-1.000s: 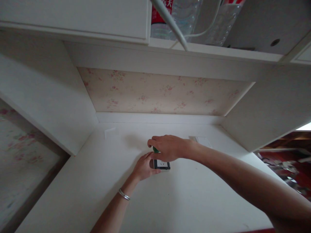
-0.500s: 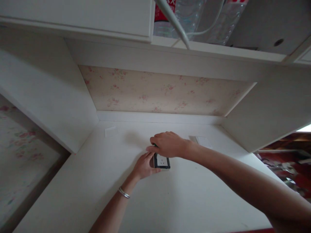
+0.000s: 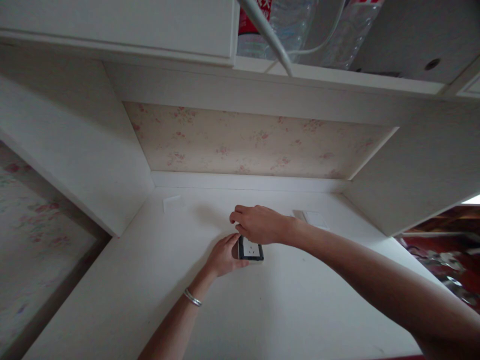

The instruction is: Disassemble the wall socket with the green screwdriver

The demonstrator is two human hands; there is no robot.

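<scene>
A wall socket (image 3: 251,248) with a white face and a dark rim lies at the middle of the white surface. Wrapped round its left side is my left hand (image 3: 224,255), thumb along the lower edge and fingers at the upper left corner. My right hand (image 3: 258,222) is bent over the socket's top edge, covering part of it. Its fingers are curled together, and whatever is between them is hidden. On the left wrist sits a silver bangle (image 3: 192,297).
A thin pale rectangular piece (image 3: 172,204) lies at the left, and a white plate (image 3: 315,219) at the right. Side panels flank the white surface (image 3: 300,310). Overhead, a shelf holds plastic bottles (image 3: 292,25), with a white tube (image 3: 268,35) hanging in front.
My right fingers have shifted slightly and come a little apart from the left fingertips. A small green bit under them no longer shows. The left hand keeps its hold on the socket.
</scene>
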